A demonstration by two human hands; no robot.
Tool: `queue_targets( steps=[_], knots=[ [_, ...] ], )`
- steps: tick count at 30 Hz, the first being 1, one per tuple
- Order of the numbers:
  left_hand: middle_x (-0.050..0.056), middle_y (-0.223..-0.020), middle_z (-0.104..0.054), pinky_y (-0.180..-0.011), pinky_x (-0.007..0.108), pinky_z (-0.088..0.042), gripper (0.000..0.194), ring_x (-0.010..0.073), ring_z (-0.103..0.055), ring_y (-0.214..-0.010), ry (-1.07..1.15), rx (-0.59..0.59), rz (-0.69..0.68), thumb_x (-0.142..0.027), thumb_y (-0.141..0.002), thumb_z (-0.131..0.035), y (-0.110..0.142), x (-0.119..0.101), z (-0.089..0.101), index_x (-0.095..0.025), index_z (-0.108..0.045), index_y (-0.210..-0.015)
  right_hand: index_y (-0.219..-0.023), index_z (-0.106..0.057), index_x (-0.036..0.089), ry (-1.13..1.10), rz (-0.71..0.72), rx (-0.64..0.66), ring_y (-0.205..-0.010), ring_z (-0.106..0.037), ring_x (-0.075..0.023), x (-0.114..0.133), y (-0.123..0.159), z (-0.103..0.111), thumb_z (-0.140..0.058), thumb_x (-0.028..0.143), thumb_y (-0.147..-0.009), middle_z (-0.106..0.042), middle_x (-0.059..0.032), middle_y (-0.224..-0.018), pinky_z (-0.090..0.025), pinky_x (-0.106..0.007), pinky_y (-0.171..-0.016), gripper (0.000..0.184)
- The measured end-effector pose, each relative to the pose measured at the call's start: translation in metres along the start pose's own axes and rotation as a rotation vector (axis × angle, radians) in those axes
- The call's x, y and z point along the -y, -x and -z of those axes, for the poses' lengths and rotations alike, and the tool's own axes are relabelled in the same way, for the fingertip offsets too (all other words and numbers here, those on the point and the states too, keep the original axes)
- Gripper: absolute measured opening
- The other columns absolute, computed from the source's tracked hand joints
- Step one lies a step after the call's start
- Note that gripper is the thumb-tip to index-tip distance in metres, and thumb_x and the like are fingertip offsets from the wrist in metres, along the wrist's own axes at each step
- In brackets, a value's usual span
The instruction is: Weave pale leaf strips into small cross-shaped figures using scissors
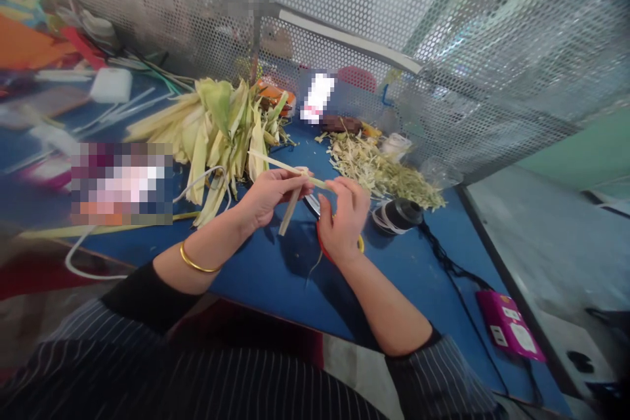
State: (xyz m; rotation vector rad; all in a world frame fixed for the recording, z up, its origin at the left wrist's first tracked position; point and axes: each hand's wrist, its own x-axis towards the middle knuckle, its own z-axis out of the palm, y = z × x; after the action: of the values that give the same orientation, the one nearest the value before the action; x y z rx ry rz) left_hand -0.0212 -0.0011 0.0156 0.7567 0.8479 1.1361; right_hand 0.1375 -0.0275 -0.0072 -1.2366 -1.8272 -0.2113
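Note:
Above the blue table, both hands pinch pale corn husk strips. My left hand holds them where they cross, between thumb and fingers. One end sticks out to the upper left and another hangs down below. My right hand has its fingertips closed on the end that points right. Beneath the right hand lie scissors with a red and yellow handle, mostly covered by that hand; a bit of their metal blade shows between the hands.
A heap of corn husks lies behind my left hand. Farther right are husk scraps, a black cylinder wound with white cord and a magenta packet. A perforated metal screen borders the table's back. Cables and blurred items cover the left side.

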Motion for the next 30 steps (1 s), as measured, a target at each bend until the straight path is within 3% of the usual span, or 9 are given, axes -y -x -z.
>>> queue_targets(
  steps=[3,6,10,20,24,27,30],
  knots=[
    [0.007,-0.08,-0.072,-0.073,0.023,-0.052,0.022,0.0121,-0.066,-0.073,0.006,0.023,-0.024,-0.017,-0.067,-0.075,0.002,0.001,-0.002,-0.01,-0.072,-0.088,-0.087,-0.064,0.022,-0.056,0.017,0.104,-0.092,-0.057,-0.0222,0.005,0.002,0.0,-0.053,0.033,-0.087,-0.064,-0.0086,-0.093,-0.038,-0.038,-0.086,0.016],
    [0.008,-0.082,-0.073,-0.075,0.024,-0.051,0.021,0.013,-0.066,-0.076,-0.01,0.055,-0.039,-0.016,-0.065,-0.076,0.003,0.006,-0.003,-0.01,-0.073,-0.085,-0.081,-0.063,0.022,-0.233,-0.144,0.253,-0.079,-0.058,-0.019,0.006,0.004,-0.006,-0.052,0.036,-0.088,-0.064,-0.0042,-0.081,-0.041,-0.034,-0.077,0.02],
    [0.008,-0.081,-0.073,-0.079,0.022,-0.049,0.018,0.012,-0.065,-0.079,-0.022,0.076,-0.048,-0.016,-0.065,-0.077,0.002,0.011,-0.004,-0.009,-0.074,-0.081,-0.075,-0.06,0.021,-0.423,-0.282,0.302,-0.072,-0.055,-0.0165,0.006,0.005,-0.011,-0.049,0.036,-0.089,-0.063,-0.0016,-0.075,-0.043,-0.029,-0.072,0.023],
    [0.006,-0.078,-0.072,-0.081,0.023,-0.048,0.018,0.0113,-0.063,-0.075,0.049,0.042,0.009,-0.016,-0.061,-0.079,-0.001,0.015,-0.003,-0.009,-0.074,-0.077,-0.072,-0.057,0.019,-0.42,-0.108,0.278,-0.076,-0.056,-0.0154,0.006,0.004,-0.01,-0.049,0.026,-0.09,-0.061,-0.0016,-0.076,-0.041,-0.029,-0.076,0.02],
    [0.004,-0.075,-0.07,-0.077,0.023,-0.048,0.018,0.0102,-0.062,-0.071,0.024,0.019,0.004,-0.017,-0.064,-0.076,-0.001,0.013,-0.003,-0.01,-0.074,-0.081,-0.075,-0.057,0.019,-0.253,-0.021,0.266,-0.072,-0.055,-0.0152,0.006,0.007,-0.01,-0.046,0.026,-0.092,-0.061,-0.0025,-0.075,-0.04,-0.029,-0.072,0.021],
    [0.003,-0.071,-0.068,-0.069,0.023,-0.048,0.021,0.0098,-0.06,-0.066,-0.031,-0.017,-0.021,-0.02,-0.068,-0.073,0.0,0.009,-0.002,-0.012,-0.073,-0.087,-0.083,-0.06,0.019,-0.057,0.113,0.165,-0.077,-0.056,-0.0171,0.004,0.007,-0.005,-0.047,0.026,-0.091,-0.063,-0.0052,-0.079,-0.039,-0.032,-0.075,0.016],
    [0.002,-0.067,-0.066,-0.064,0.022,-0.046,0.021,0.0087,-0.057,-0.062,-0.067,-0.009,-0.044,-0.02,-0.069,-0.071,0.002,0.006,-0.001,-0.013,-0.073,-0.089,-0.101,-0.06,0.017,0.103,0.168,0.019,-0.098,-0.056,-0.0225,0.0,0.003,0.002,-0.051,0.028,-0.089,-0.064,-0.0122,-0.1,-0.037,-0.036,-0.087,0.019]
  ],
)
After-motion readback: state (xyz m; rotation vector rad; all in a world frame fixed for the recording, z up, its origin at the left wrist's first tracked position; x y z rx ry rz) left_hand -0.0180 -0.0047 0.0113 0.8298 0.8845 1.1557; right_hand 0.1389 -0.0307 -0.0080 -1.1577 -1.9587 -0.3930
